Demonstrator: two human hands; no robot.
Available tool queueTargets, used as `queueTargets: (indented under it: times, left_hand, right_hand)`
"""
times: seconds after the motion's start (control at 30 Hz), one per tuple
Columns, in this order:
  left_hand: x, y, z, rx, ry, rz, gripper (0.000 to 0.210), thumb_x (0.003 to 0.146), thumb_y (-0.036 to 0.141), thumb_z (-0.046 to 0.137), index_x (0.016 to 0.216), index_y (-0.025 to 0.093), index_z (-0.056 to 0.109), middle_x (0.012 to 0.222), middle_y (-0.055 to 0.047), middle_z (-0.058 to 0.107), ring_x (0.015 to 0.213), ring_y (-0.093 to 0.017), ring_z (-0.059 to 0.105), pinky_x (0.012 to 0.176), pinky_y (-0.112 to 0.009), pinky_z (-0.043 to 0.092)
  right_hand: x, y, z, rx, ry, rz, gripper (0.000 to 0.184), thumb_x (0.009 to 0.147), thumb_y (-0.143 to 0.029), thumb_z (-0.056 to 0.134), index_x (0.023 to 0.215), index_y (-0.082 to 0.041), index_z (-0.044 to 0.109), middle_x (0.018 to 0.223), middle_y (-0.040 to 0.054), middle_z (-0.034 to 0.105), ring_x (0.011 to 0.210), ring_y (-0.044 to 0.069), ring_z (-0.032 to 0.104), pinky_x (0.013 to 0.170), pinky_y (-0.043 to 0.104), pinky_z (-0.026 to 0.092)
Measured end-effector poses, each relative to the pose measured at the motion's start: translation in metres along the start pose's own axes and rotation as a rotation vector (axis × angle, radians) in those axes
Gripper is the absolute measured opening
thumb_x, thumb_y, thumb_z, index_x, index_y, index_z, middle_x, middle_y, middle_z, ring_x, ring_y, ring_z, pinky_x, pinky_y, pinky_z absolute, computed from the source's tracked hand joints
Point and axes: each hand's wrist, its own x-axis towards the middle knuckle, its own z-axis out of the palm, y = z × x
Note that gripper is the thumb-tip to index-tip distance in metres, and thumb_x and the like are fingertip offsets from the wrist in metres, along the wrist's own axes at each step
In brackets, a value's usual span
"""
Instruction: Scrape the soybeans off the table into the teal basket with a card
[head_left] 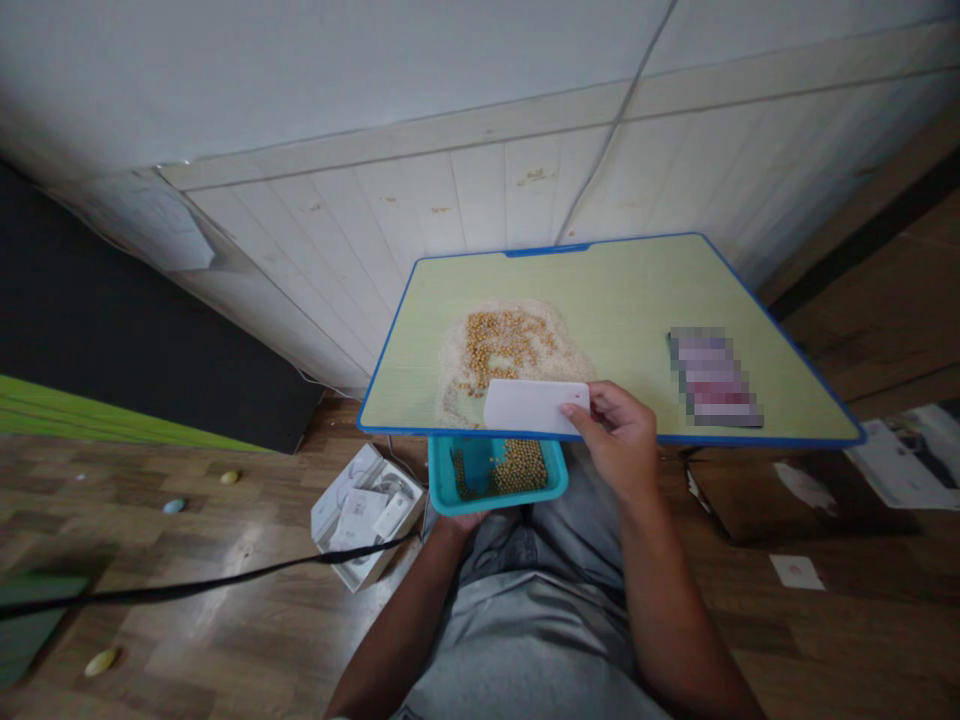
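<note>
The right hand (619, 430) pinches a white card (525, 405) at the table's (630, 300) near edge, beside loose beans (480, 350) and rice (451, 352). The left hand (466, 521) is under the blue tub (499, 503); fingers hidden, grip cannot be told. Sound practice: card low, strokes short, tub close beneath the edge.

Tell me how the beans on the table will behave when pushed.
The beans look small and round, so they would likely roll and scatter. The pale grains mixed among them may get swept along. The tabletop looks smooth, probably offering little grip.
</note>
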Motion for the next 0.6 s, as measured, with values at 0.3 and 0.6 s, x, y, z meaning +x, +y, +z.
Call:
queueTargets:
  times: [0.3, 0.6]
  left_hand:
    - [0.010, -0.007, -0.014, 0.041, -0.039, 0.036, 0.084, 0.122, 0.076, 0.044, 0.191, 0.033, 0.067, 0.188, -0.011, 0.079, 0.188, -0.045, 0.061, 0.153, -0.070, 0.053]
    - [0.018, -0.010, -0.023, 0.109, -0.095, 0.055, 0.089, 0.114, 0.082, 0.062, 0.190, 0.036, 0.069, 0.189, -0.010, 0.078, 0.188, -0.047, 0.060, 0.156, -0.070, 0.048]
  right_hand:
    - [-0.001, 0.000, 0.008, -0.013, 0.035, -0.023, 0.019, 0.092, -0.043, 0.097, 0.091, -0.027, 0.087, 0.083, 0.0009, 0.088, 0.078, 0.023, 0.079, 0.073, 0.032, 0.063]
    - [-0.002, -0.002, 0.007, -0.022, -0.016, -0.035, 0.025, 0.094, -0.048, 0.098, 0.089, -0.027, 0.085, 0.079, 0.0002, 0.083, 0.074, 0.022, 0.075, 0.068, 0.031, 0.059]
